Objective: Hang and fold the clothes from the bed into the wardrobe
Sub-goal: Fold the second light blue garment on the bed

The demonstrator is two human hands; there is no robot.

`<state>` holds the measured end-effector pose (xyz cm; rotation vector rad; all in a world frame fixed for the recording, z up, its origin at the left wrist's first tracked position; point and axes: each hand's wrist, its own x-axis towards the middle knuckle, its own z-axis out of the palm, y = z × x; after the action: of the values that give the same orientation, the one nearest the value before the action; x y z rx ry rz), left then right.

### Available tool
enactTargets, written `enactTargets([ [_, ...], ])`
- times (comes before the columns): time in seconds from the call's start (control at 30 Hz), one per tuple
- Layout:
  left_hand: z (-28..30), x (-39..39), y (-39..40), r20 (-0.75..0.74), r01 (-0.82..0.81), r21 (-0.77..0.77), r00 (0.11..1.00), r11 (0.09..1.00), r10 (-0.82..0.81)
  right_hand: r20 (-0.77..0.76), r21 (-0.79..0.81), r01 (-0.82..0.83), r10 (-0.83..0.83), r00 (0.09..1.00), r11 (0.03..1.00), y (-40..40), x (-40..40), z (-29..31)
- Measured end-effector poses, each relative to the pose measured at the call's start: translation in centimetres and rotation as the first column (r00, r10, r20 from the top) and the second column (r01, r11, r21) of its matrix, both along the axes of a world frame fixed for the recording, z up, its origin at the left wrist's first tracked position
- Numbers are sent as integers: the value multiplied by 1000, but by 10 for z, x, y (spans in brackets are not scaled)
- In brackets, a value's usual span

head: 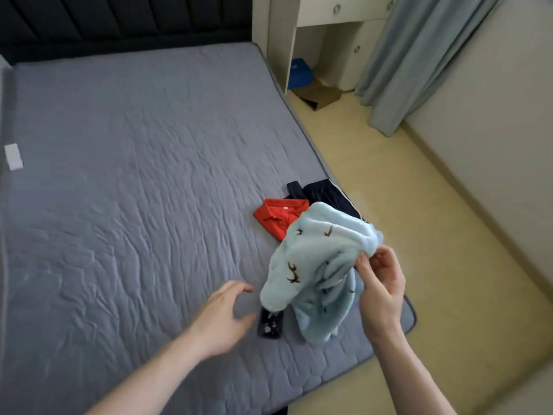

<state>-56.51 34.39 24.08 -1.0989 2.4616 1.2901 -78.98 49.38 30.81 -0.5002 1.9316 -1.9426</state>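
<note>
Head camera looks down on a wide bed with a grey quilted mattress cover (pixel 125 163) and a dark padded headboard (pixel 119 22) at its far edge. Beyond the bed's right edge runs a pale yellow floor (pixel 389 181), with a cream cabinet (pixel 329 31) and a grey-green curtain (pixel 413 64) at the far side of the room. Near the bed's right edge lie a red polo shirt (pixel 276 218) and a dark navy garment with a white side stripe (pixel 327 194), touching each other. Just nearer, a light blue fleecy garment with small dark bird prints (pixel 314 265) is lifted above the bed's near right corner: the right hand (pixel 381 289) pinches its upper edge between fingers and thumb. The left hand (pixel 223 319) hangs open with fingers spread, near the garment's lower left but apart from it. A black phone (pixel 270 324) lies on the bed between the hands, partly under the hanging cloth
</note>
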Motion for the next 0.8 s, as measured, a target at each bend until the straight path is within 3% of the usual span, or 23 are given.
enactTargets([
  [0.13, 62, 27, 31, -110, -9, 119, 994, 993, 23, 24, -87, -207, 210, 977, 974, -13, 58, 85],
  [0.3, 116, 96, 48, -144, -151, -7, 978, 988, 148, 7, -225, -295, 305, 952, 928, -35, 144, 164],
  [0.43, 138, 165, 46, -80, -172, -138, 983, 975, 162, -50, -270, -374, 375, 926, 887, -56, 210, 210],
  [0.57, 151, 234, 29, -86, -254, -94, 965, 963, 246, -86, -292, -419, 413, 907, 860, -78, 275, 242],
  [0.67, 170, 287, 12, -199, -374, -103, 915, 922, 350, -62, -299, -402, 403, 913, 865, -90, 308, 258],
  [0.8, 206, 358, -13, -315, -546, -259, 828, 797, 464, 150, -300, -215, 269, 951, 929, -98, 319, 262],
])
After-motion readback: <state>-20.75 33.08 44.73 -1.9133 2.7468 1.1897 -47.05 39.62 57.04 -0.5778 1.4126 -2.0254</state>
